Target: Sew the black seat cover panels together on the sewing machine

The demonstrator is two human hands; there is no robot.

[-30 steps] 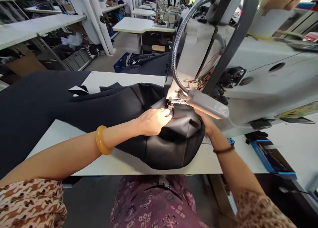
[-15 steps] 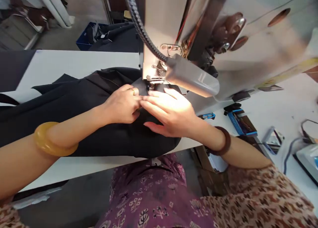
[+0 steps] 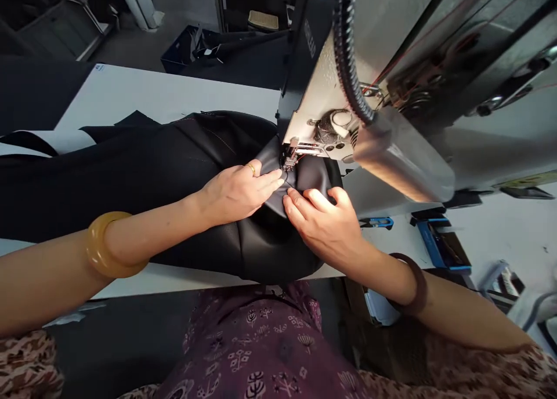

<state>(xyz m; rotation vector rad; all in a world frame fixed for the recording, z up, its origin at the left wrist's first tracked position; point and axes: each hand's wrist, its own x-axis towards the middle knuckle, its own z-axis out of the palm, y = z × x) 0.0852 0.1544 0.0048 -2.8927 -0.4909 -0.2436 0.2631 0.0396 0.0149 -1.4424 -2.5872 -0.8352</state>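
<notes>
A large piece of smooth black leather-like material (image 3: 156,167) lies bunched under the presser foot (image 3: 289,160) of a sewing machine (image 3: 311,97). Just left of the foot, my left hand (image 3: 243,191) grips the material, its fingertips pressed together beside a seam. My right hand (image 3: 326,220) has curled fingers pinching the same material on the near right side of the foot. Folds hide my left thumb and the underside of the work. A yellow bangle (image 3: 108,245) circles my left wrist, a brown one (image 3: 413,283) my right.
The machine's lamp (image 3: 402,152) hangs close above my right hand. On the white table (image 3: 209,89) to the right are a blue-handled cutter (image 3: 377,222) and a blue box (image 3: 444,245). A dark blue crate (image 3: 176,51) stands beyond the far edge.
My right hand has drawn back toward me and curled its fingers, exposing the seam at the foot. My left fingers now stretch toward the foot. The camera view has shifted.
</notes>
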